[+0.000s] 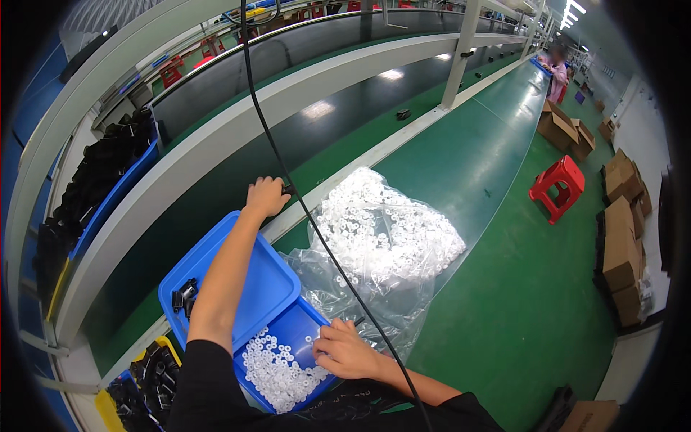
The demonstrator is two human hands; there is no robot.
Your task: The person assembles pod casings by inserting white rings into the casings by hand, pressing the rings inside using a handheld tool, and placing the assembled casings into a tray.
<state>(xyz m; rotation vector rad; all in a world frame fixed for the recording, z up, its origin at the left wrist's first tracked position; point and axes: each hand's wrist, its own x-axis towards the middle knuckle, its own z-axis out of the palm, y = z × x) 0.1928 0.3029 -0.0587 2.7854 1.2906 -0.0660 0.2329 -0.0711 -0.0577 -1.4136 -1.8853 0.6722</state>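
Observation:
My left hand (pixel 268 196) reaches out over the near edge of the dark conveyor belt, fingers curled. A small black plastic part (pixel 289 190) sticks out from its thumb side and seems gripped there. My right hand (pixel 347 351) is over the right side of a blue tray (pixel 306 315) of small white plastic rings (pixel 277 371). Its fingers are bent together; what they hold, if anything, is hidden. A second blue tray (pixel 263 284), overlapping the first, lies under my left forearm with a few black parts (pixel 185 297) in it.
An open clear bag of white rings (pixel 381 230) lies on the green bench (pixel 461 158). A black cable (pixel 317 229) hangs across the view. Yellow bin (pixel 108 410) with black parts at lower left; red stool (pixel 560 186) and cardboard boxes (pixel 620 248) to the right. A person (pixel 556 75) sits far off.

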